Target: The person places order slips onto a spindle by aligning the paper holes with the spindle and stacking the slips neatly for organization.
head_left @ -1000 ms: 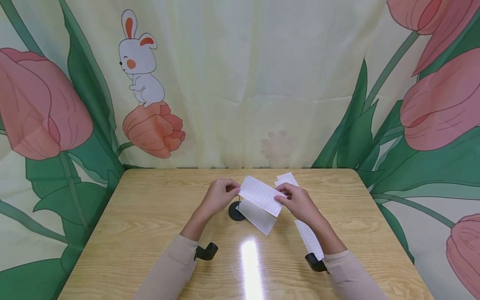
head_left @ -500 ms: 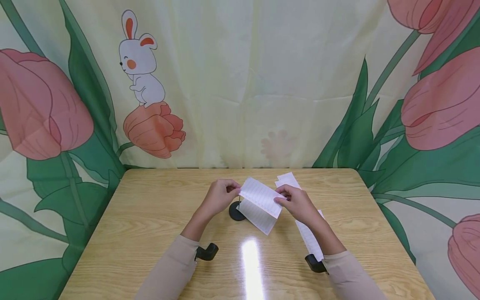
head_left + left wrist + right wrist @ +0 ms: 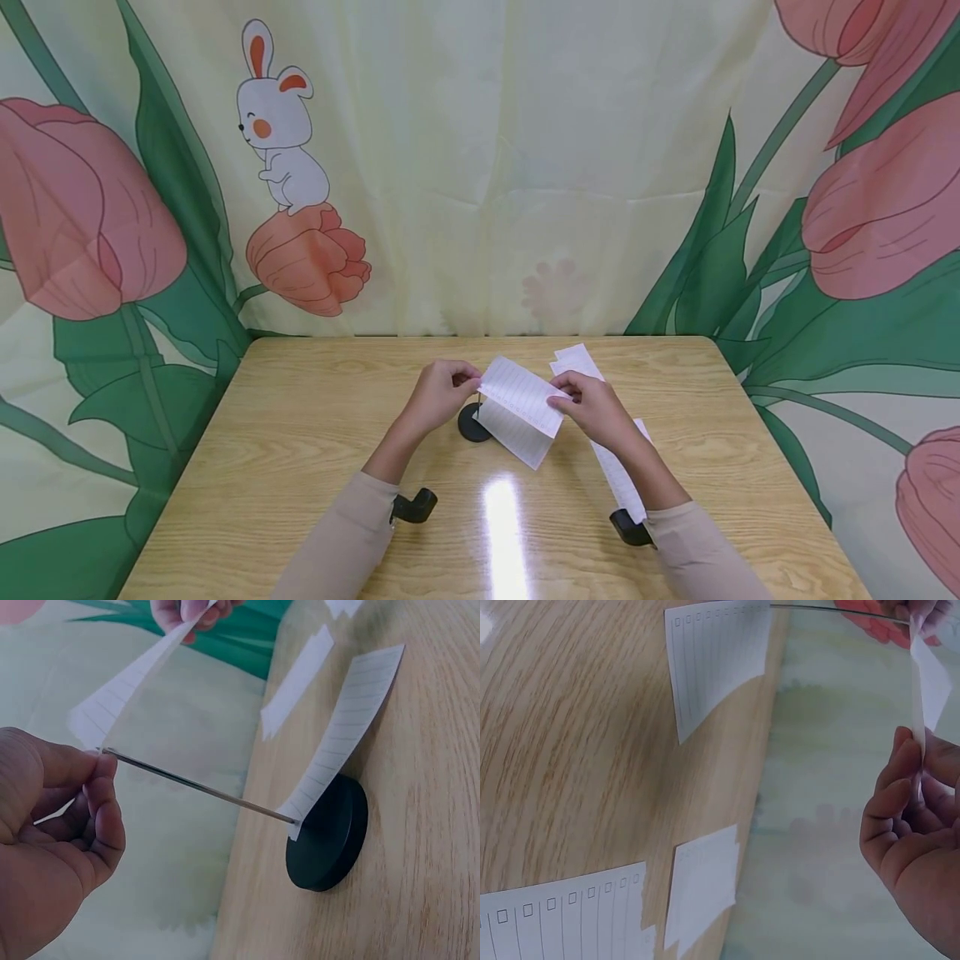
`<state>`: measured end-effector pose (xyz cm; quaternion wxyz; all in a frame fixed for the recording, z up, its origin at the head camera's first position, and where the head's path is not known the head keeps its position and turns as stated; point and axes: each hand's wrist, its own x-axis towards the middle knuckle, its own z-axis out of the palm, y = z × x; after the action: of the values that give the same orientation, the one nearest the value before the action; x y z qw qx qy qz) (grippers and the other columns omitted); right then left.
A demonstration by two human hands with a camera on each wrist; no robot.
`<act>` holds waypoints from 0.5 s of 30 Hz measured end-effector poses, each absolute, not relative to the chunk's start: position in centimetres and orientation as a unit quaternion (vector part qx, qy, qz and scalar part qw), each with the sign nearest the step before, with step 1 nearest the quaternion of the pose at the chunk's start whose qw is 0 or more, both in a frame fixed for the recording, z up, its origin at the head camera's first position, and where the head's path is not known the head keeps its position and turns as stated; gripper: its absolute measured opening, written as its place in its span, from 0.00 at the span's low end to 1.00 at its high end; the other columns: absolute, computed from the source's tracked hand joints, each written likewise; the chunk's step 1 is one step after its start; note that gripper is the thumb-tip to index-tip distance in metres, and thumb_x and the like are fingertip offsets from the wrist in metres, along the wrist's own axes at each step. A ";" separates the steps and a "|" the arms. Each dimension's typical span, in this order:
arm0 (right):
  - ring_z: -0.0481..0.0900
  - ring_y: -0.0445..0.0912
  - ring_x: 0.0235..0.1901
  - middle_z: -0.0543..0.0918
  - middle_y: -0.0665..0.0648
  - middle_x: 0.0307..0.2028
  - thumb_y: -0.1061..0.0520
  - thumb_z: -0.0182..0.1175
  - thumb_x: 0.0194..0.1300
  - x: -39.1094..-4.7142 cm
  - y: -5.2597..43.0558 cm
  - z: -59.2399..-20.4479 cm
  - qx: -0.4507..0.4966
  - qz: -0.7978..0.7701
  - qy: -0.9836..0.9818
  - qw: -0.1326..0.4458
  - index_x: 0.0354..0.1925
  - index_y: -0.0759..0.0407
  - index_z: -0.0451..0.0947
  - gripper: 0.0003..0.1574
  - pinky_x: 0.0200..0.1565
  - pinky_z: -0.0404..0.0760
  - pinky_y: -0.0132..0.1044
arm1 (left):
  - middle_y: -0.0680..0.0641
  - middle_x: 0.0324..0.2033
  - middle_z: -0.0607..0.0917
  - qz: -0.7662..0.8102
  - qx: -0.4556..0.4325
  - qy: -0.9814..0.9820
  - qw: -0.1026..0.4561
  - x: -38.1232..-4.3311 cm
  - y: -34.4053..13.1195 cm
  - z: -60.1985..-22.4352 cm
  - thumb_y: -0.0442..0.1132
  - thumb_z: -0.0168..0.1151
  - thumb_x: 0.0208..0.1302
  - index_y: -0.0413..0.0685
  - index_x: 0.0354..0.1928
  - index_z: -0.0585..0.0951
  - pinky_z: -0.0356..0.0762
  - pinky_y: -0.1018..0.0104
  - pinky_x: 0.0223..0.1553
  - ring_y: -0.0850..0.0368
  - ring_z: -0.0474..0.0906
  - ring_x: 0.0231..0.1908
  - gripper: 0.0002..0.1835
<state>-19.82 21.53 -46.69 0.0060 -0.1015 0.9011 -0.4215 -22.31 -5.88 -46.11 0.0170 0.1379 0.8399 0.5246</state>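
A bill spike with a round black base (image 3: 472,425) stands on the table, its thin metal rod (image 3: 195,784) pointing up. One lined paper slip (image 3: 349,712) is pierced near its end low on the rod, its free part slanting upward over the table. Above it, a second lined slip (image 3: 519,385) is stretched between both hands. My left hand (image 3: 441,393) pinches its left corner right at the rod's tip, fingertips hiding the exact spot. My right hand (image 3: 596,406) pinches the slip's right edge between thumb and fingers.
More lined slips lie on the table to the right: a small pile (image 3: 574,358) behind my right hand and a longer sheet (image 3: 619,482) under my right forearm, which shows small checkboxes. A printed curtain (image 3: 480,167) hangs behind the table's far edge.
The upper slip and my left hand have sunk very slightly toward the base. Both hands keep their pinch; the lower slip stays where it was.
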 end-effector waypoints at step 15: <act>0.80 0.43 0.36 0.85 0.52 0.35 0.57 0.71 0.66 -19.8 21.7 -48.0 -0.094 -0.392 0.915 0.016 0.45 0.60 0.83 0.12 0.38 0.79 0.35 | 0.45 0.34 0.89 0.522 0.132 0.842 0.046 -22.8 -5.8 -47.2 0.30 0.66 0.69 0.39 0.39 0.88 0.80 0.71 0.33 0.55 0.83 0.34 0.04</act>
<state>-19.83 21.73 -47.97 0.0163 -0.0945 0.9149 -0.3922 -22.76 -5.81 -47.24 0.0462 0.1319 0.8417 0.5216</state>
